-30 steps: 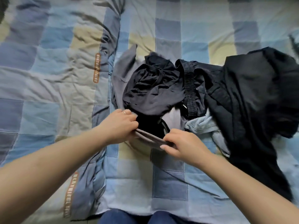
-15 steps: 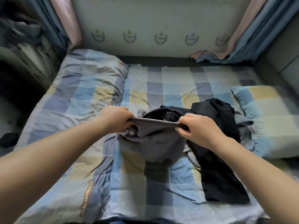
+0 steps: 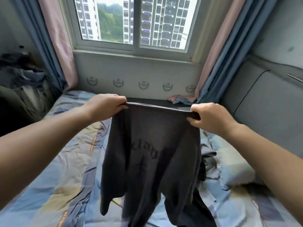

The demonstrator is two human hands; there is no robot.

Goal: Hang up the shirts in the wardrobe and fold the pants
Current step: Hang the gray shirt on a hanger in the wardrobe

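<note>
Grey shirt (image 3: pixel 150 154) is up off the bed (image 3: pixel 62 161) now. A second ago I had both hands down in the heap, pinching its edge flat against the dark clothes; half a second ago it was only partly raised, still bunched. Now it hangs full length in front of me, held out over the bed toward the window (image 3: pixel 131 22).

Left hand (image 3: pixel 105 106) is clamped on the left end of the top edge, fingers curled over the cloth. Right hand (image 3: pixel 208 117) is clamped on the right end, thumb under, fingers over. The edge between them is pulled nearly taut.

The dark lettering on the chest reads upside down, and what look like sleeves dangle at the bottom. My judgement: I am holding it by the hem, so it is inverted.

The rest of the pile (image 3: pixel 203 171) sits behind and below the shirt, mostly hidden by it; a dark piece shows at lower right. I cannot tell how many garments are left.

What this means: one shirt is separated out and identified as a shirt, so it goes to the wardrobe, not the folding. No hanger or wardrobe is in view. I expect I will need to turn it round to find the collar before hanging. Nothing hung or folded that I can see.
</note>
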